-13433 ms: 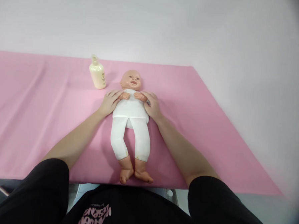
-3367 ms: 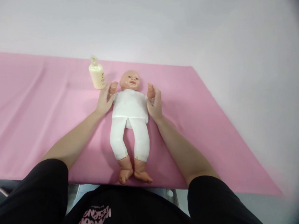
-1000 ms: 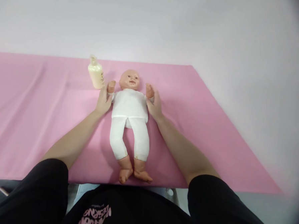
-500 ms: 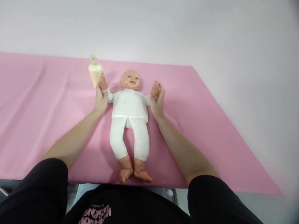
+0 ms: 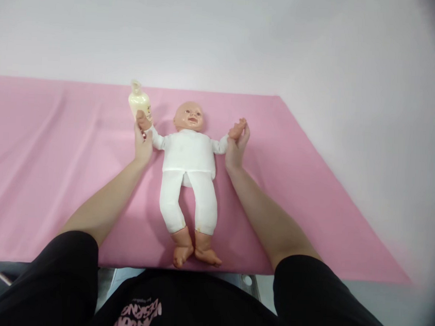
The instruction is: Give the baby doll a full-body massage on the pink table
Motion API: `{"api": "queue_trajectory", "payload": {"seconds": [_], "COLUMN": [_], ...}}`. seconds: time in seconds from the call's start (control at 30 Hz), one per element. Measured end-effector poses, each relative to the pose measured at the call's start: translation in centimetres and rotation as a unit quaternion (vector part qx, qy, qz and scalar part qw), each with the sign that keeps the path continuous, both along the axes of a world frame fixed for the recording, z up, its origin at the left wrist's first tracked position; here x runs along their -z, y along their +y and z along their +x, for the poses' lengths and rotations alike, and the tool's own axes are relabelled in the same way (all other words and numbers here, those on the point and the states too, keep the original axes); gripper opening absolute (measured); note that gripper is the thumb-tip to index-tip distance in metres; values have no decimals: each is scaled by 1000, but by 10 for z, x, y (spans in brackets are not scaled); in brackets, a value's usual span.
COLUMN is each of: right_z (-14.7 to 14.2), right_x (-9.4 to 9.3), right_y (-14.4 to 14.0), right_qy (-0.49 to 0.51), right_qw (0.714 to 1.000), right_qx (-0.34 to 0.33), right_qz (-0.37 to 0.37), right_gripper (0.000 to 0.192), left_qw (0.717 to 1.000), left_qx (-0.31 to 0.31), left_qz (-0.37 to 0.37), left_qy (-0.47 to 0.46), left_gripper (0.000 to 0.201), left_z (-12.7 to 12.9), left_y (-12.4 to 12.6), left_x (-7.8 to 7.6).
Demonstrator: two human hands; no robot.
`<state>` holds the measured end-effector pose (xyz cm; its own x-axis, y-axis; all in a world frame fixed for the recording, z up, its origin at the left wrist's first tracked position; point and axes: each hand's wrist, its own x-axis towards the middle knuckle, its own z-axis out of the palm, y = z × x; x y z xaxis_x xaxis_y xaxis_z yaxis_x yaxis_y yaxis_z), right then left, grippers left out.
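**A:** so how was the doll [image 5: 189, 154] laid out relative to the hands?

**B:** it was found flat on its back in the middle of the frame, on the pink cloth [image 5: 56, 174]; long axis ran top to bottom, head toward the top, feet at the near edge. The arms were spread out sideways; the left hand [image 5: 142, 142] was wrapped around the doll's arm at centre-left, the right hand [image 5: 236, 144] closed on the other arm at centre-right; both were level with the shoulders, neither noticeably nearer.

**A:** any containers?

**B:** one cream bottle [image 5: 138, 102] was seen upright in the upper left of centre, just beyond the left hand's fingertips; touching or not couldn't be told; contents weren't visible, cap looked on.
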<state>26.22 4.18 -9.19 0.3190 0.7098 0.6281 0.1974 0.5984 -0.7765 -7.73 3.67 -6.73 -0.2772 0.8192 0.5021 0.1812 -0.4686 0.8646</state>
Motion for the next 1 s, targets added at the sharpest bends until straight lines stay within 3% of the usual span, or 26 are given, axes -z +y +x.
{"api": "queue_trajectory", "payload": {"seconds": [0.1,0.23,0.37,0.5,0.67,0.83,0.9,1.0], "right_z": [-12,-23,-26,-24,-14,5,11,11], "right_x": [-14,-25,-30,-27,-14,13,22,22], "right_y": [-18,-34,-38,-35,-16,12,18,17], "right_qy": [-90,-222,-260,-187,-43,71,70,17], "right_qw": [995,971,961,980,998,996,994,997], "right_qx": [-45,-91,-96,-74,-34,39,69,75], "right_qz": [14,1,8,1,18,-28,-48,-21], "right_gripper": [68,55,53,59,74,78,75,72], "left_qw": [991,952,935,966,998,983,973,977], "left_qx": [45,80,89,76,45,-27,-46,-46], "left_qz": [56,85,84,91,31,-64,-96,-83], "left_qy": [117,282,333,231,23,-172,-203,-192], "left_gripper": [79,68,64,73,78,53,49,50], "left_z": [8,15,17,14,6,-5,-8,-10], "left_y": [-15,-25,-25,-22,-8,10,16,19], "left_x": [-8,-15,-15,-11,-4,0,2,7]}}
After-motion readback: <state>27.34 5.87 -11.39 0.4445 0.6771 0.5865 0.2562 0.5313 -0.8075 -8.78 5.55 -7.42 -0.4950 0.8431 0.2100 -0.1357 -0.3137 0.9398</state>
